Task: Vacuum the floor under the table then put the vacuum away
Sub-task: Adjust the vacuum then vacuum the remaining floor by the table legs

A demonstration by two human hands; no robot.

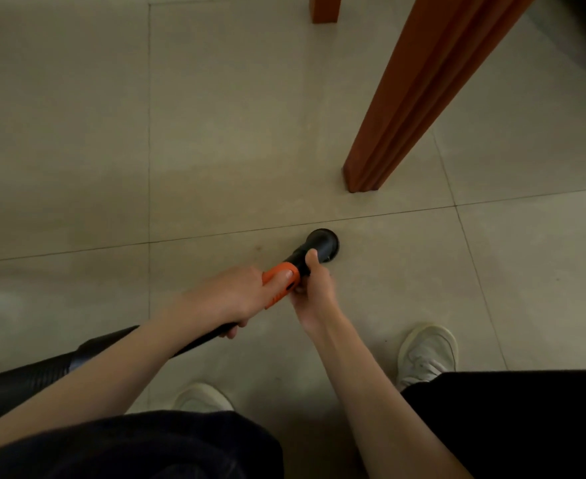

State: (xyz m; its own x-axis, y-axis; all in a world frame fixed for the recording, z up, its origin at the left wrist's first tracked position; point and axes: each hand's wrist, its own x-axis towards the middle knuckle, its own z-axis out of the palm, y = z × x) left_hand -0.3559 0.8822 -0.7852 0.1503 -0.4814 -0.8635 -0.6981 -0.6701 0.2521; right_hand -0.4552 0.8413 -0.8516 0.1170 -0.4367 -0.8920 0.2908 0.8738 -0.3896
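Ahead and right of both hands stands the table leg (419, 98). Closer, the vacuum (281, 281) points its long axis there; left hand (236, 299) grips the handle, right hand (314, 288) pinches near the nozzle (324, 242), closest to the floor.

A single wide-angle view from the person's head looks steeply down and forward. The tiled floor (215, 115) fills most of it, close below, with both forearms reaching in from the bottom edge and a wooden desk leg (419, 98) rising toward the upper right.
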